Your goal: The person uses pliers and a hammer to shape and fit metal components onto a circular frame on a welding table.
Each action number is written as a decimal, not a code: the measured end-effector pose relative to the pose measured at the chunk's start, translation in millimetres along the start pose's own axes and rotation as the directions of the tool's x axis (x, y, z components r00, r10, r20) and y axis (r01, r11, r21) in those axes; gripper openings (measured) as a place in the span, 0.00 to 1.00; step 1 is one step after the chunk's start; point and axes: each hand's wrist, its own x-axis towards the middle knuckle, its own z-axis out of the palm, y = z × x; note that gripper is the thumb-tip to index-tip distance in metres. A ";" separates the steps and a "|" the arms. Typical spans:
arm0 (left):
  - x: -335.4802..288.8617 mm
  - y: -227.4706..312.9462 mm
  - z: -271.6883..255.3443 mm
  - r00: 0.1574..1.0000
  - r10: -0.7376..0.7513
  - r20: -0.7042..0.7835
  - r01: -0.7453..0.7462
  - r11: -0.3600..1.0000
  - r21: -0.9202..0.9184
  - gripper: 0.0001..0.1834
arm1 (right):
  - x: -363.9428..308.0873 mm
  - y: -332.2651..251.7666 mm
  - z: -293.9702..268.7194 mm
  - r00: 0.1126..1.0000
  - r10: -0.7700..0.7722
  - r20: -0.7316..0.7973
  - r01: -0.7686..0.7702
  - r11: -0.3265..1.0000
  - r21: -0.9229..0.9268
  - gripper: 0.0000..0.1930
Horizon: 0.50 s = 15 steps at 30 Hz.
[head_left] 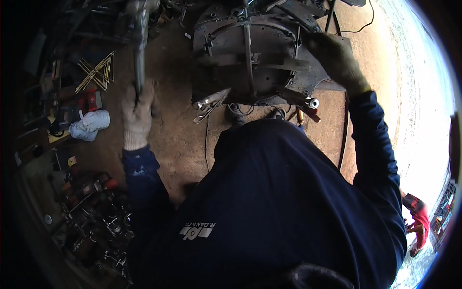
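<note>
My left hand (pixel 138 113), in a pale knitted glove, is wrapped round the handle of a hammer (pixel 139 53). The hammer stands out away from me, its head near the top edge. My right hand (pixel 342 65), also gloved, is at the right side of a dark steel frame (pixel 248 58). Its shaded fingers close on the end of a dark metal bar (pixel 294 18), which slants up to the left across the frame. The frame has a flat plate, a curved ring and a middle strip. Two round tubes (pixel 211 98) (pixel 301 98) stick out toward me.
On the brown floor to the left lie a pile of yellow rods (pixel 98 72), a white bundle (pixel 91 124) and a red object (pixel 94 99). Metal parts (pixel 103 226) crowd the lower left. A cable (pixel 207 139) crosses the floor. A person in red (pixel 419 224) is at the far right.
</note>
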 end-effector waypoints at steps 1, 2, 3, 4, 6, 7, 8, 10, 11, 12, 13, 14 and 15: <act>-14.8 -15.6 -9.7 0.997 -0.072 -0.019 0.071 0.996 -0.055 0.19 | -16.7 10.0 11.2 0.996 0.088 0.015 -0.089 0.995 0.043 0.17; -28.6 -29.1 -15.2 0.996 -0.083 -0.025 0.083 0.997 -0.004 0.20 | -26.3 13.6 22.6 0.991 0.131 0.038 -0.134 0.986 0.094 0.16; -36.6 -34.8 -17.7 0.991 -0.134 -0.005 0.134 0.991 0.028 0.21 | -36.4 16.6 30.2 0.982 0.179 0.058 -0.186 0.973 0.135 0.17; -44.1 -39.2 -19.9 0.983 -0.182 0.015 0.181 0.981 0.063 0.22 | -45.5 22.1 36.4 0.971 0.227 0.076 -0.237 0.956 0.171 0.17; -52.6 -44.2 -15.1 0.931 -0.354 0.090 0.345 0.933 0.100 0.23 | -52.8 33.1 43.5 0.981 0.188 0.049 -0.192 0.975 0.111 0.18; -56.3 -48.7 -9.8 0.923 -0.370 0.110 0.355 0.925 0.133 0.23 | -51.8 27.7 44.6 0.986 0.165 0.037 -0.167 0.985 0.046 0.18; -57.8 -53.4 -5.3 0.914 -0.383 0.133 0.359 0.918 0.169 0.23 | -50.6 32.3 51.2 0.994 0.103 -0.027 -0.103 0.995 0.007 0.19; -57.2 -59.4 2.6 0.894 -0.413 0.177 0.370 0.900 0.229 0.23 | -49.7 30.6 51.6 0.994 0.102 -0.031 -0.104 0.992 -0.067 0.20; -55.6 -62.7 5.3 0.883 -0.427 0.196 0.375 0.892 0.252 0.23 | -48.2 28.4 51.2 0.995 0.099 -0.034 -0.102 0.989 -0.105 0.20; -54.4 -66.5 8.2 0.871 -0.441 0.214 0.379 0.883 0.276 0.23 | -48.4 29.8 51.4 0.993 0.114 -0.043 -0.118 0.986 -0.113 0.21; -53.6 -69.6 8.9 0.879 -0.417 0.230 0.344 0.890 0.299 0.23 | -47.7 32.4 53.6 0.991 0.125 -0.054 -0.130 0.985 -0.117 0.22; -53.3 -73.4 9.8 0.886 -0.394 0.244 0.309 0.895 0.321 0.23 | -47.8 34.2 54.5 0.989 0.135 -0.063 -0.141 0.983 -0.120 0.23; -52.7 -75.6 11.1 0.892 -0.370 0.258 0.274 0.899 0.342 0.23 | -48.2 35.0 53.9 0.989 0.127 -0.075 -0.136 0.983 -0.123 0.23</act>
